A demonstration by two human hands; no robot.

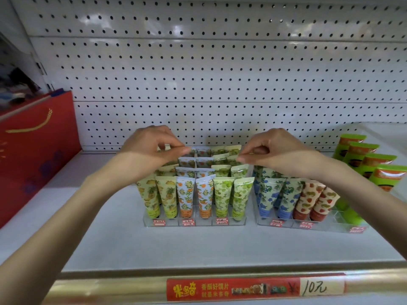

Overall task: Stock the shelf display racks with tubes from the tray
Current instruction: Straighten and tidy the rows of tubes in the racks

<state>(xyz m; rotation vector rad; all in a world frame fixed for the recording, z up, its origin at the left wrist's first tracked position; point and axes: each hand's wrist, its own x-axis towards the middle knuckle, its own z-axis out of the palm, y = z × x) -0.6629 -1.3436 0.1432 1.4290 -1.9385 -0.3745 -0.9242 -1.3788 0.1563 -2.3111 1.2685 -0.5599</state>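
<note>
I am looking down through the head camera at a white metal store shelf (123, 243) backed by a white pegboard wall (220, 62).

A clear plastic display rack (193, 223) stands in the middle of the shelf. It is filled with rows of upright tubes: yellow pineapple-print tubes (158, 197) on its left, white orange-print tubes (195, 195) in the centre and green grape-print tubes (232, 195) on its right.

Both of the person's bare arms reach over the rack to its far rows. The left hand (152, 146) has its fingers curled, and its thumb and forefinger pinch the flat top edge of a far white orange-print tube (203, 151). The right hand (275, 148) is curled the same way, and its thumb and forefinger pinch the top edge of a far green grape-print tube (230, 161).

Just to the right stands a second clear plastic rack (308, 226). It holds blue flower-print tubes (269, 198) and red strawberry-print tubes (315, 200), and its rightmost slots hold plain green tubes that are partly hidden by the right forearm.

Farther right, a stepped row of bright green tubes with orange labels (363, 155) stands on the shelf. A red paper gift bag with a gold cord handle (37, 150) stands at the left end.

Along the near edge runs a gold-coloured strip (110, 289) carrying a red price label (253, 287) with a handwritten 10 on it.
</note>
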